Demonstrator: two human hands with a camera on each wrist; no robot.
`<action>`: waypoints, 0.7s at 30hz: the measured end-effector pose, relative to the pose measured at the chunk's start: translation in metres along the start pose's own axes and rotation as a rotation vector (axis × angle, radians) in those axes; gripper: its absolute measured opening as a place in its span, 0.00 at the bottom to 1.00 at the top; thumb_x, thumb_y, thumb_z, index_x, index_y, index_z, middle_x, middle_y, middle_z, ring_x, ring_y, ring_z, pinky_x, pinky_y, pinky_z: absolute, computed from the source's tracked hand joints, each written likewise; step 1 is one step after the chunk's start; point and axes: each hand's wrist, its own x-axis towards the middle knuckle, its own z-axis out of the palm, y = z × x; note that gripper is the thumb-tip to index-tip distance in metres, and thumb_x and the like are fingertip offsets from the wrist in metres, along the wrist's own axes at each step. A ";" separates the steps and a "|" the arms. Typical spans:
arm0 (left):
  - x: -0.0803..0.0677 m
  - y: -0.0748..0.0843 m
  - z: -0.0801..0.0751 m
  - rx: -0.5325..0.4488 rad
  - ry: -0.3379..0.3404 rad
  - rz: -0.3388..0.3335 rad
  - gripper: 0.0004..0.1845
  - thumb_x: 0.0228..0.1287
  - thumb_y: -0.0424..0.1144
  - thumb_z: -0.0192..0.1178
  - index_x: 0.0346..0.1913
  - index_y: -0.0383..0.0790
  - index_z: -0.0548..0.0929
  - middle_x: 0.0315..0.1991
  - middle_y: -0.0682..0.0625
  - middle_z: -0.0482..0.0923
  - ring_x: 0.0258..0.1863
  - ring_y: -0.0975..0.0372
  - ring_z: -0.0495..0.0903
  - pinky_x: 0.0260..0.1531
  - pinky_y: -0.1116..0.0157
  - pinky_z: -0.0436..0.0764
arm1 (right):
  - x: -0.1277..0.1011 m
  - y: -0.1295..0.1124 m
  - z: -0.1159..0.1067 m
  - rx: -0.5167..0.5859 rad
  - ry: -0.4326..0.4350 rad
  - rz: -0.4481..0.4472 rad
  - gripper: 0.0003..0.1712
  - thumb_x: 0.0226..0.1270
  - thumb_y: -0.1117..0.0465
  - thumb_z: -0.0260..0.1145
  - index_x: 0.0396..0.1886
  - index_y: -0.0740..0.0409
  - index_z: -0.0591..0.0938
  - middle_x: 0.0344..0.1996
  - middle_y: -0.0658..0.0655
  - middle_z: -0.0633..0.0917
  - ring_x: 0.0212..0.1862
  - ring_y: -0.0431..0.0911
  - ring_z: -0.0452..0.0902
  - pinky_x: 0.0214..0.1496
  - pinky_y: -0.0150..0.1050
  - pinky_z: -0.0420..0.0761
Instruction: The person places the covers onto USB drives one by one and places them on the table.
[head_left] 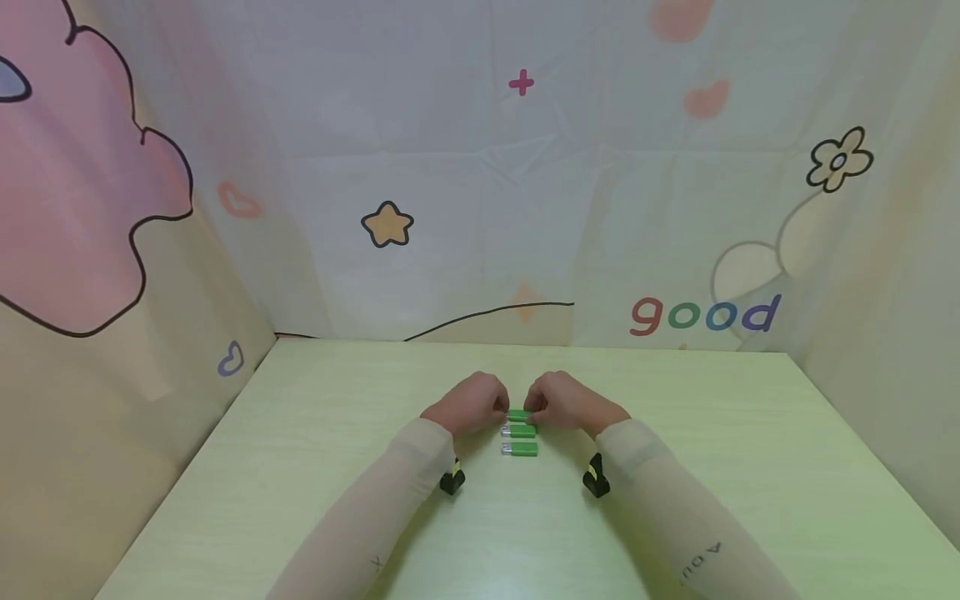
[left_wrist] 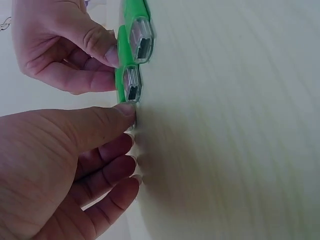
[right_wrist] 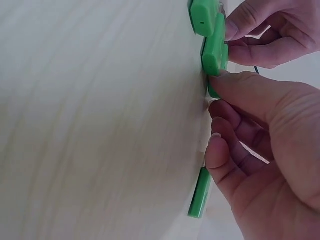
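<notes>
Three green USB sticks with clear caps over metal ends lie side by side on the table: a near stick (head_left: 520, 449), a middle stick (head_left: 520, 432) and a far stick (head_left: 517, 415). My left hand (head_left: 472, 404) pinches the capped left end of the far stick. At its green right end, my right hand (head_left: 564, 402) pinches the same stick between thumb and fingers. The fingers partly cover it. In the left wrist view the clear cap (left_wrist: 132, 85) of the middle stick shows just beside my left thumb.
A further green piece (right_wrist: 200, 194) lies apart on the table beyond my right fingers in the right wrist view. The pale wooden table (head_left: 322, 433) meets a printed cloth backdrop (head_left: 450, 275) at the back and sides. Dark wrist devices (head_left: 596, 477) sit under both sleeves.
</notes>
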 end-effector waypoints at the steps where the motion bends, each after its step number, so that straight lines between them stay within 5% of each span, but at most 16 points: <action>1: 0.000 0.000 0.000 0.004 0.002 0.003 0.04 0.65 0.33 0.69 0.40 0.42 0.92 0.35 0.55 0.87 0.35 0.66 0.78 0.44 0.68 0.81 | 0.000 -0.001 0.000 0.004 -0.002 0.009 0.04 0.63 0.63 0.75 0.38 0.55 0.91 0.33 0.48 0.88 0.36 0.40 0.79 0.48 0.39 0.83; 21: -0.002 0.008 -0.007 -0.001 -0.006 0.025 0.03 0.64 0.30 0.69 0.35 0.40 0.91 0.33 0.53 0.87 0.33 0.66 0.78 0.40 0.68 0.82 | -0.001 -0.009 -0.003 0.038 0.011 0.108 0.05 0.61 0.65 0.76 0.37 0.55 0.92 0.34 0.49 0.90 0.37 0.41 0.82 0.48 0.40 0.85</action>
